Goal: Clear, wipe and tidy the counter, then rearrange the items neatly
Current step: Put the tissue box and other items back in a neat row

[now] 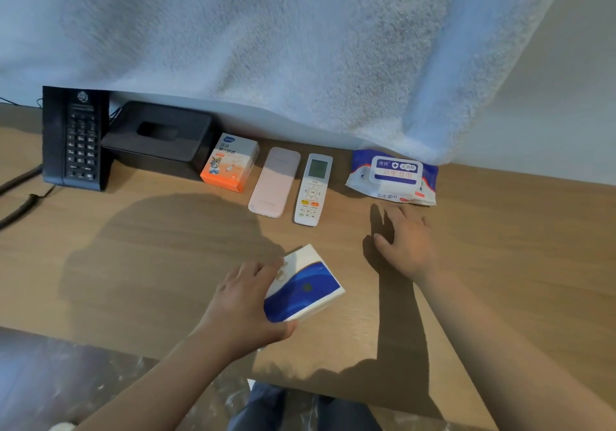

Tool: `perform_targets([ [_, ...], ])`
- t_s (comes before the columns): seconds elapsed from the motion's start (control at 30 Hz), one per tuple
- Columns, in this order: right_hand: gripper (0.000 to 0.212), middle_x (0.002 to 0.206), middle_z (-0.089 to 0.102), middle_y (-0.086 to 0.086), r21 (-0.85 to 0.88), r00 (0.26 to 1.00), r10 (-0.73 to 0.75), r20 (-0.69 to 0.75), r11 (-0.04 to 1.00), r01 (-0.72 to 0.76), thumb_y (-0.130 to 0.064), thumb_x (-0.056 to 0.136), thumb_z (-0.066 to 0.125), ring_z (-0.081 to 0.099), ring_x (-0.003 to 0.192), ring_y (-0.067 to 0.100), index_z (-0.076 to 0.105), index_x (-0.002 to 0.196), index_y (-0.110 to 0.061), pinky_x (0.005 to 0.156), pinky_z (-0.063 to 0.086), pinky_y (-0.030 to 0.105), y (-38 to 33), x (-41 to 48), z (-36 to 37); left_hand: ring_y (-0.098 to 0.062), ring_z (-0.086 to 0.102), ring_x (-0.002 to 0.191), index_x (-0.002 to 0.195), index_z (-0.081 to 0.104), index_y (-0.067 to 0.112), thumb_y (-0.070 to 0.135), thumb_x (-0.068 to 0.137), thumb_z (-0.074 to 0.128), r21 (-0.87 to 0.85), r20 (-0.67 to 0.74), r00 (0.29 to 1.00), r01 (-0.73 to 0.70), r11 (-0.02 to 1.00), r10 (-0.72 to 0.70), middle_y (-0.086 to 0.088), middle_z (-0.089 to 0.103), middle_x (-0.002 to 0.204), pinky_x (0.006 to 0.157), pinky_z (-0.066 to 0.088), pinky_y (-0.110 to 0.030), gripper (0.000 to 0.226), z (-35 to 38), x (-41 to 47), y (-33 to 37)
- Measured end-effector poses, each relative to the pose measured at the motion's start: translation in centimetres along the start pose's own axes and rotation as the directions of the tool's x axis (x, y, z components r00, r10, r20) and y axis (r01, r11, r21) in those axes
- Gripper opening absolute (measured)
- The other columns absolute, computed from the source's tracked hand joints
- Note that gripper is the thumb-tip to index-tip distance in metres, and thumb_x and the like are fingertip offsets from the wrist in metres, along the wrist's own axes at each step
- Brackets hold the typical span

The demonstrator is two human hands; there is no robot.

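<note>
The left hand (243, 300) grips the blue-and-white box (306, 287) by its near end, tilted above the worktop (150, 247). The right hand (405, 240) lies open, fingers spread, just before the wipes pack (393, 177). To finish well, the box probably wants turning square to the back row, edges in line with the white remote (313, 189), and setting down flat.

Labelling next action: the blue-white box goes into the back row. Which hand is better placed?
Left, probably. The left hand grips the blue-white box. The right hand is open just in front of the wipes pack, holding nothing.
</note>
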State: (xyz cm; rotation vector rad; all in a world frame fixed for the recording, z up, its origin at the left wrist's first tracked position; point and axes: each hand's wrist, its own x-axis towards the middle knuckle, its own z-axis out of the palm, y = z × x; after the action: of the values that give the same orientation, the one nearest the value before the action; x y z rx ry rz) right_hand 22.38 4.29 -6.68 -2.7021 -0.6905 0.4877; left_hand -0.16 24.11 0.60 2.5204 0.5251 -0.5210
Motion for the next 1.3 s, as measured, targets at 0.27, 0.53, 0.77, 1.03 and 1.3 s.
perform_targets([
  [0.27,0.056,0.136,0.052,0.0,0.116,0.996,0.094,0.007,0.989,-0.094,-0.024,0.088,0.064,0.051,0.12,0.018,0.046,0.141,-0.017,0.099,0.037,0.025,2.9,-10.2,-0.6,-0.021,0.041,0.122,0.147,0.028,0.022,0.057,0.075,0.069,0.246,0.062,0.946,-0.323,0.914,0.318,-0.002,0.04,0.135,0.106,0.034,-0.036,0.09,-0.7,8.8,4.7],
  [0.53,0.058,0.138,0.049,-0.003,0.177,0.986,0.162,0.027,0.97,-0.165,-0.023,0.089,0.064,0.047,0.123,0.013,0.044,0.143,-0.019,0.098,0.031,0.019,4.9,-12.4,-0.6,-0.02,0.027,0.136,0.149,0.024,0.026,0.046,0.077,0.073,0.156,0.063,0.852,-0.522,0.838,0.519,0.0,0.032,0.15,0.115,0.022,-0.04,0.09,1.0,15.2,7.8],
  [0.77,0.058,0.136,0.05,-0.004,0.222,0.991,0.132,0.01,0.966,-0.131,-0.019,0.088,0.064,0.047,0.123,0.012,0.045,0.142,-0.019,0.1,0.032,0.018,4.5,-11.3,-0.7,-0.02,0.018,0.143,0.148,0.027,0.027,0.048,0.083,0.068,0.275,0.061,0.856,-0.508,0.816,0.513,0.001,0.026,0.154,0.119,0.009,-0.045,0.08,2.7,17.3,8.4],
  [1.03,0.054,0.132,0.052,-0.005,0.181,0.994,0.107,0.016,0.977,-0.108,-0.02,0.088,0.063,0.048,0.119,0.012,0.048,0.14,-0.019,0.096,0.033,0.017,3.6,-10.5,-1.0,-0.021,0.016,0.144,0.144,0.038,0.022,0.045,0.089,0.063,0.208,0.027,0.892,-0.447,0.87,0.452,-0.004,0.024,0.156,0.118,0.023,-0.041,0.065,2.2,15.9,8.6],
  [1.3,0.05,0.128,0.055,-0.003,0.013,0.996,0.076,0.046,0.997,-0.077,-0.024,0.087,0.064,0.053,0.114,0.016,0.053,0.135,-0.019,0.093,0.042,0.024,0.4,-10.3,-2.1,-0.024,0.049,0.109,0.121,0.05,0.017,0.039,0.093,0.051,0.465,0.219,0.925,-0.378,0.801,0.31,-0.005,0.053,0.12,0.093,0.04,-0.038,0.036,-1.0,9.7,5.0],
])
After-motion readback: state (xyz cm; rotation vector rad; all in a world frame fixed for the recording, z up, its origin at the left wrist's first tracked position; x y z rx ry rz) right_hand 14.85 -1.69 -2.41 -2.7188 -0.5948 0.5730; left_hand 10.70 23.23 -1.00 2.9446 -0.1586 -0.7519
